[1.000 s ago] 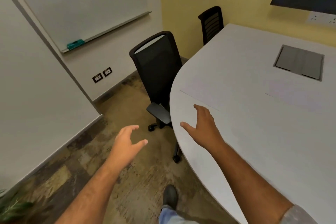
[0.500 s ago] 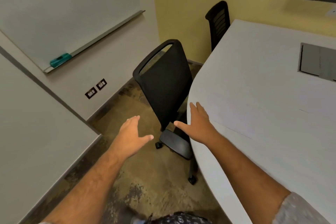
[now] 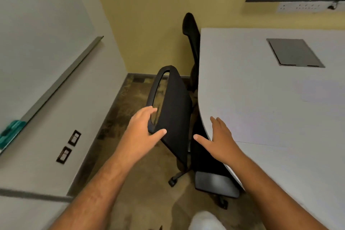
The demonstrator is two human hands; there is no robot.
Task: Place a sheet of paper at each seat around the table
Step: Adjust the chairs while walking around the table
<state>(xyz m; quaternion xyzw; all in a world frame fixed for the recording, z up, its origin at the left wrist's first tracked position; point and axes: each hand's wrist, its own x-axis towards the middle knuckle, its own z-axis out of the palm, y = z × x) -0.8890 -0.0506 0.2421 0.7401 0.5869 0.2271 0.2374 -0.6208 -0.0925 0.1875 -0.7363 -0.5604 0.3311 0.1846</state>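
Table (image 3: 261, 84) (white) | left hand (image 3: 139, 132) grips chair (image 3: 175, 110) back | right hand (image 3: 222, 140) spread over edge

Both bare arms are stretching out in front. The left hand (image 3: 141, 132) is gripping the chair back (image 3: 175, 110) — thumb in front, fingers behind. The right hand (image 3: 222, 142) is spreading straight fingers — palm facing down.

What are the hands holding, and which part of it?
The left hand grips the black chair by its backrest rim; the right hand holds nothing.
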